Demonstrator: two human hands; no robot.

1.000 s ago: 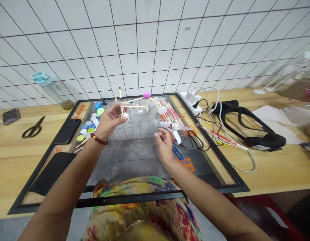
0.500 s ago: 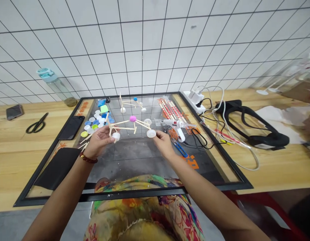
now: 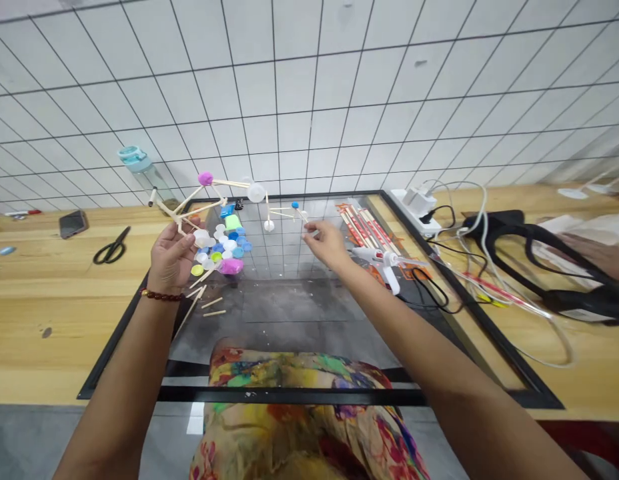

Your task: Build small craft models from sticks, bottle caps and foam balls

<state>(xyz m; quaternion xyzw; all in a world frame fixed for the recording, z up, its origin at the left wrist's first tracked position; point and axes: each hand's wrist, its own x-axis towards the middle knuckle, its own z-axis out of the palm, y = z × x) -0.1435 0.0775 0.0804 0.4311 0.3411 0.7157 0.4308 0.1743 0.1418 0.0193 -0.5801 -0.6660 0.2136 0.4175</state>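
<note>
In my left hand [image 3: 172, 260] is a stick car [image 3: 189, 200] built from thin wooden sticks, with a pink clay lump [image 3: 205, 179] and white bottle caps as wheels. It is raised and tilted above the caps on the board. My right hand [image 3: 327, 243] reaches to the far part of the board, thumb and finger closed at the right end of a smaller stick car [image 3: 282, 212]. This one carries a blue clay lump [image 3: 295, 205] and white wheels; the fingertips partly hide its right wheel.
Loose bottle caps [image 3: 219, 243], a pink packet [image 3: 231, 267] and short sticks [image 3: 212, 303] lie at left. Bundled sticks [image 3: 367, 227], a glue gun [image 3: 382, 260] and cables are at right. Scissors [image 3: 112, 248], a bottle [image 3: 149, 175] and another person's hand [image 3: 589, 253] flank the board.
My left hand has lifted the pink-clay car up and left. My right hand has let go of its wheel and moved to the smaller car. The whole view has shifted left.
</note>
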